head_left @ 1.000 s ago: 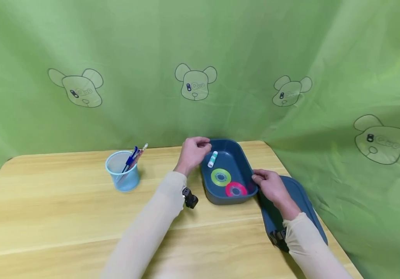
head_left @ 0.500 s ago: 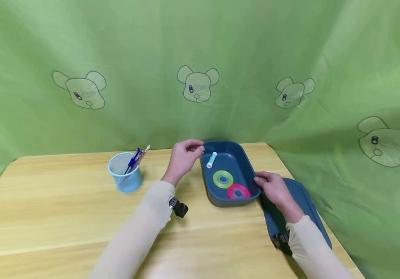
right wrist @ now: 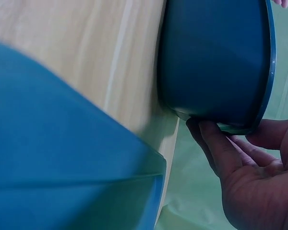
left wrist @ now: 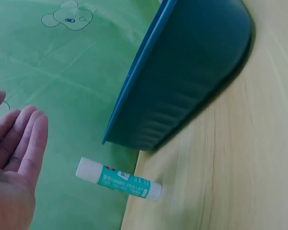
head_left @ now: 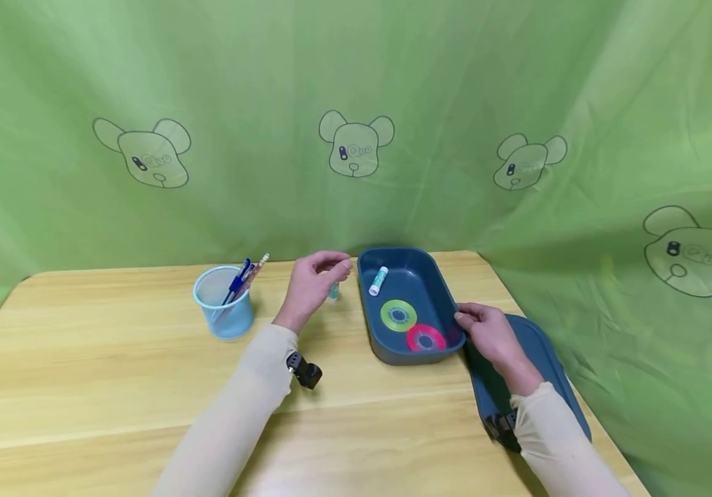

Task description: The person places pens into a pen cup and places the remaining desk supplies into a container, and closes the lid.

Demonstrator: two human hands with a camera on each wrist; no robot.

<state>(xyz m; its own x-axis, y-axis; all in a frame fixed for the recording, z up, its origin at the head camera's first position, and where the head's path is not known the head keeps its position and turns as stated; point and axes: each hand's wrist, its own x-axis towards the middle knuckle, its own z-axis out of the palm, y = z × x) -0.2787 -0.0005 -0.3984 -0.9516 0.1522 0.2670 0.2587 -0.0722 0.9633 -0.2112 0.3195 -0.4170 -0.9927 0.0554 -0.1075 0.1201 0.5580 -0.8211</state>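
My left hand [head_left: 315, 283] hovers left of a dark blue box [head_left: 414, 357], fingers loosely bent and holding nothing. Just under it, a white and teal glue stick [left wrist: 122, 181] stands upright on the table, apart from the fingers in the left wrist view. My right hand [head_left: 486, 333] pinches the box's near right rim between thumb and fingers, as the right wrist view [right wrist: 259, 177] confirms. Inside the box lie another glue stick [head_left: 378, 281], a lime-green ring-shaped roll [head_left: 387, 316] and a pink one [head_left: 414, 339], which look like tape.
A dark blue lid [head_left: 539, 345] lies to the right of the box, beneath my right forearm. On the left stands a light blue mesh pen cup [head_left: 225, 321] with pens [head_left: 236, 283] and a pencil. Green cloth [head_left: 256, 200] borders the table's back and right side.
My left hand has drawn left, away from the box's left rim, and the standing glue stick has come into sight beneath it. The right hand stays at the box rim.
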